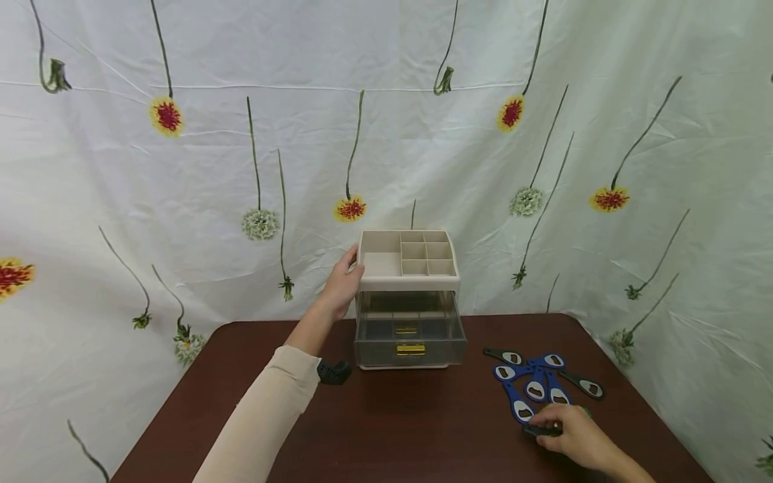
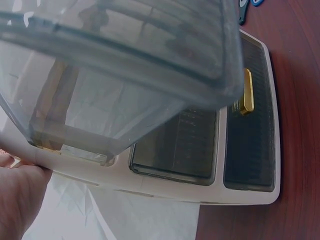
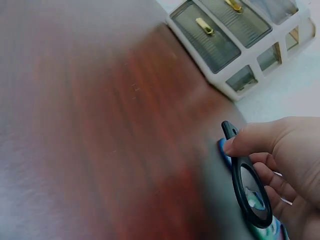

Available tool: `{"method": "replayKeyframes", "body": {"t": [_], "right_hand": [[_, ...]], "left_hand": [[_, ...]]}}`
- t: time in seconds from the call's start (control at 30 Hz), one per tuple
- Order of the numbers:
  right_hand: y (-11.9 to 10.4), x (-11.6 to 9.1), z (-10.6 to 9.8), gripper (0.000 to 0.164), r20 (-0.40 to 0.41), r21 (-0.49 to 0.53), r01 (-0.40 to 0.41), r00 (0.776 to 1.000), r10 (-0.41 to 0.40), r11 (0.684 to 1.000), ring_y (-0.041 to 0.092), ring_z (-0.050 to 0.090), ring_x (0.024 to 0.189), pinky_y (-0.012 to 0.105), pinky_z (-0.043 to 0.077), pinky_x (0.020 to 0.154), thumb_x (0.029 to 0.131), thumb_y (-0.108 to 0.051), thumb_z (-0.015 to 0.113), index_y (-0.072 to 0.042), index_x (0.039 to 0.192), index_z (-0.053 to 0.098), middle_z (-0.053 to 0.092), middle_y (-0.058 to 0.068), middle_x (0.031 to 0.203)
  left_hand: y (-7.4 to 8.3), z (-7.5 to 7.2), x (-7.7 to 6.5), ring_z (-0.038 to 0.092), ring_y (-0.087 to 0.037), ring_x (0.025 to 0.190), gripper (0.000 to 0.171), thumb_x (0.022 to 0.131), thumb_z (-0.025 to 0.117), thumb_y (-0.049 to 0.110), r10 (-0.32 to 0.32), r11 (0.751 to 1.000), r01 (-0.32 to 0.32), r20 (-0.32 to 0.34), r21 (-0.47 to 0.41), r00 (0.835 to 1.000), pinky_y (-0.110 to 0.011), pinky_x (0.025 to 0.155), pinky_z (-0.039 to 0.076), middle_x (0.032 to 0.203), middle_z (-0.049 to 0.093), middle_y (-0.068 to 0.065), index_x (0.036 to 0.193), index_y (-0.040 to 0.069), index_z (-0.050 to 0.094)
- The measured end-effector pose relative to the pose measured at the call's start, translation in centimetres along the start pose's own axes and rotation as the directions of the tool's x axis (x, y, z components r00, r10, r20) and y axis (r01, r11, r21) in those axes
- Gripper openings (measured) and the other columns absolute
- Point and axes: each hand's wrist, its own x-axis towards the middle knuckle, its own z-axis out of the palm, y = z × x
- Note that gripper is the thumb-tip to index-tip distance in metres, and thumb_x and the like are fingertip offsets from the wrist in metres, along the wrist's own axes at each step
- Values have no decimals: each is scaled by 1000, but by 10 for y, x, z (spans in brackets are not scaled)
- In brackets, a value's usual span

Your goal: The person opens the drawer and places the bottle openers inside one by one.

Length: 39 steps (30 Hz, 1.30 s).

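Observation:
A cream drawer organizer (image 1: 408,284) stands at the back of the table, its upper clear drawer (image 1: 374,351) pulled out toward me. My left hand (image 1: 344,285) holds the organizer's upper left side; in the left wrist view its thumb lies along the case edge. Low on the right, my right hand (image 1: 570,433) pinches a black bottle opener (image 3: 240,172) between thumb and fingers, over the table. Just beyond that hand lies a loose group of bottle openers, several blue ones (image 1: 535,388) and two black ones (image 1: 588,386). The hand partly hides something green.
The organizer's top tray (image 1: 380,263) is divided into compartments. Gold handles (image 2: 247,92) stick out from the drawer fronts. A dark wood table (image 1: 386,429) lies beneath, and a white flowered cloth (image 1: 211,168) hangs behind and along the sides.

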Motion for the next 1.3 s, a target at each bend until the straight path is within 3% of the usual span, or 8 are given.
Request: {"method": "replayKeyframes", "body": {"t": [0.23, 0.4, 0.93, 1.3], "right_hand": [[-14, 19, -17, 23, 50, 58, -24, 999, 22, 998, 8, 63, 85, 29, 55, 71, 87, -12, 84, -7, 110, 78, 70, -5, 100], [-25, 33, -24, 24, 44, 62, -4, 999, 1, 998, 9, 65, 88, 30, 56, 73, 88, -12, 83, -6, 111, 78, 71, -3, 104], [-95, 99, -67, 26, -28, -123, 176, 983, -181, 977, 14, 63, 91, 34, 56, 78, 89, -6, 82, -11, 114, 78, 71, -6, 108], [-138, 139, -88, 26, 11, -194, 227, 973, -229, 955, 17, 63, 96, 45, 54, 85, 93, -9, 79, -10, 119, 78, 72, -3, 111]], "left_hand": [[1, 0, -1, 34, -33, 146, 58, 113, 37, 10, 0, 1000, 0, -6, -9, 1000, -52, 113, 37, 167, 21, -13, 167, 11, 17], [1, 2, -1, 32, -33, 147, 58, 113, 37, 11, -8, 1000, 8, 1, -13, 1000, -52, 113, 35, 168, 20, -13, 167, 11, 16], [1, -1, -2, 30, -34, 148, 59, 112, 36, 9, 12, 1000, -12, 5, -19, 1000, -51, 115, 34, 168, 19, -15, 167, 9, 15], [3, -1, -3, 30, -35, 148, 59, 112, 36, 10, -6, 1000, 6, 14, -19, 1000, -53, 114, 34, 169, 17, -14, 167, 9, 14]]}}
